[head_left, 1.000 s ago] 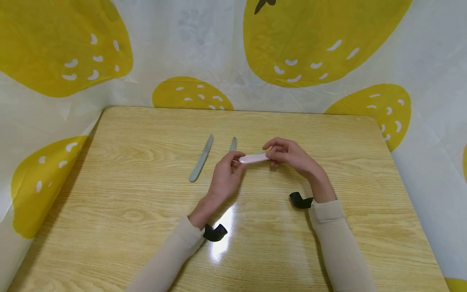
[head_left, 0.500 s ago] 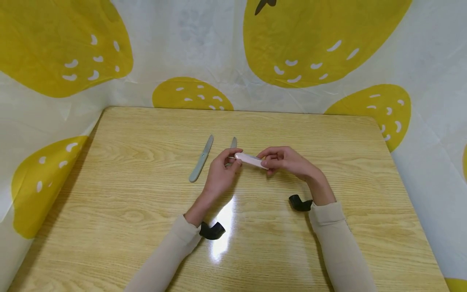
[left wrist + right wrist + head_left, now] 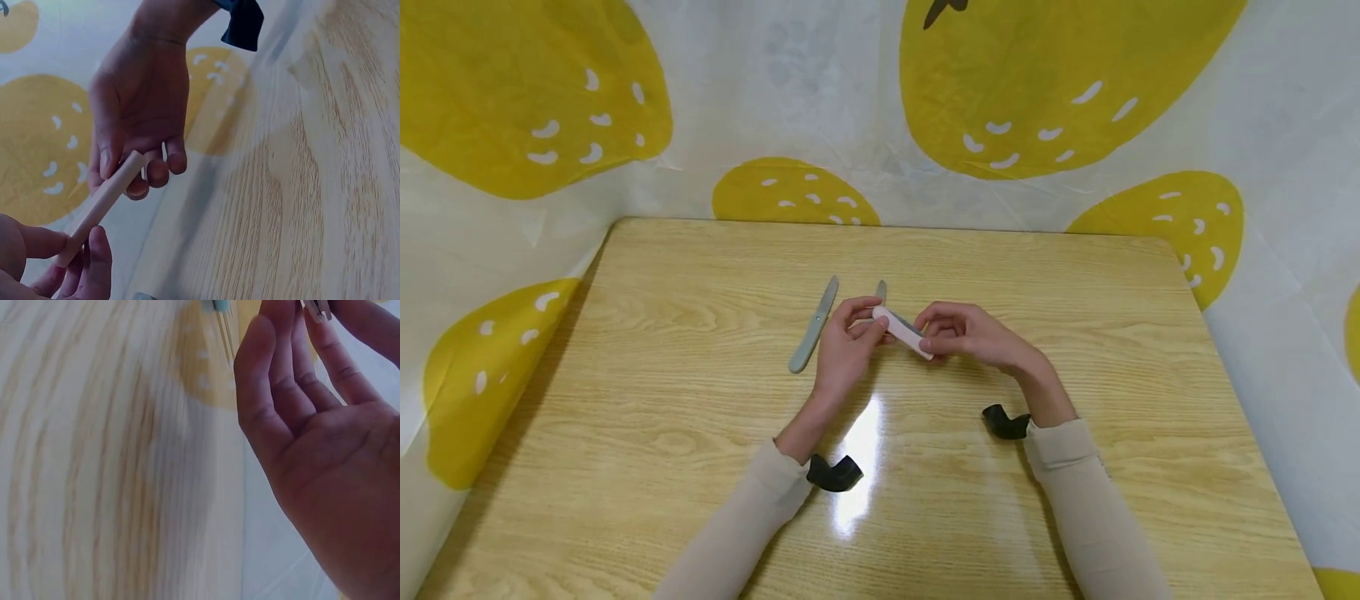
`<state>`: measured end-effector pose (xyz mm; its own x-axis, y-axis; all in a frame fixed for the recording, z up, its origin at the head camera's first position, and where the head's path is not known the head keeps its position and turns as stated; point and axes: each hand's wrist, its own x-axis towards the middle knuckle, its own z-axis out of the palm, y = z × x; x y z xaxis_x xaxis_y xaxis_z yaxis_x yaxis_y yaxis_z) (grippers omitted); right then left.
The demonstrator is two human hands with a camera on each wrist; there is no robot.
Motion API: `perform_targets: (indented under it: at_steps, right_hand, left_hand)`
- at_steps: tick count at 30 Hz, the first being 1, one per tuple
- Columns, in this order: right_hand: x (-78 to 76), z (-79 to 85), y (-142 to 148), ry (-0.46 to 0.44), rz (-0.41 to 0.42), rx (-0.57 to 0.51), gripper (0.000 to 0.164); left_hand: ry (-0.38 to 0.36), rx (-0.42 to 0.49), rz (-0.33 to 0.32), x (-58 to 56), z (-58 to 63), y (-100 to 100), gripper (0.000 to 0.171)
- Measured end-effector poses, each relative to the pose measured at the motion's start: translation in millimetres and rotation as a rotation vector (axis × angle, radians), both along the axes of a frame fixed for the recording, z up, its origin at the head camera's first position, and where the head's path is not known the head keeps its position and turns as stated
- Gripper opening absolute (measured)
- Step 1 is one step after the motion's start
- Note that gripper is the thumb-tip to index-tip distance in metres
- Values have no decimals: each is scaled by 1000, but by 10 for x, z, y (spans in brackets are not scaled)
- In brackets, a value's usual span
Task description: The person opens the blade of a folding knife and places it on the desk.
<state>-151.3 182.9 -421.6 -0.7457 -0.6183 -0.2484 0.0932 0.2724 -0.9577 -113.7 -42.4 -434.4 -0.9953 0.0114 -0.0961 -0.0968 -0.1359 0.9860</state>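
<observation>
A pale pink folding knife, folded, is held above the table between both hands. My left hand pinches its upper left end between thumb and fingers. Its lower right end is pinched by my right hand; a dark blade edge shows along the handle's far side. In the left wrist view the pink knife slants between the two hands. Only the knife's tip shows at the top of the right wrist view. Left of my left hand lies an unfolded grey-green knife. Another knife's blade sticks out behind that hand, its handle hidden.
The wood-grain table has light glare in front of the hands. White cloth with yellow fruit print hangs round its back and sides. A black wrist camera sits on the left forearm, another wrist camera on the right.
The pink knife has swung so that its right end points down toward the person, and more of its dark inner edge shows. Both hands have shifted slightly left with it.
</observation>
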Motion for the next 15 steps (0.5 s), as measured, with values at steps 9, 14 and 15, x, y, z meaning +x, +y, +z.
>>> perform_targets:
  at_steps: [9, 14, 15]
  right_hand:
    - [-4, 23, -120, 126, -63, 95, 22]
    - [-4, 40, -176, 134, -96, 93, 23]
    - [-3, 43, -183, 134, -102, 90, 23]
  left_hand:
    - [-12, -12, -15, 17, 4, 4, 30]
    - [-12, -15, -19, 27, 13, 4, 30]
    - [-11, -16, -22, 27, 14, 4, 31]
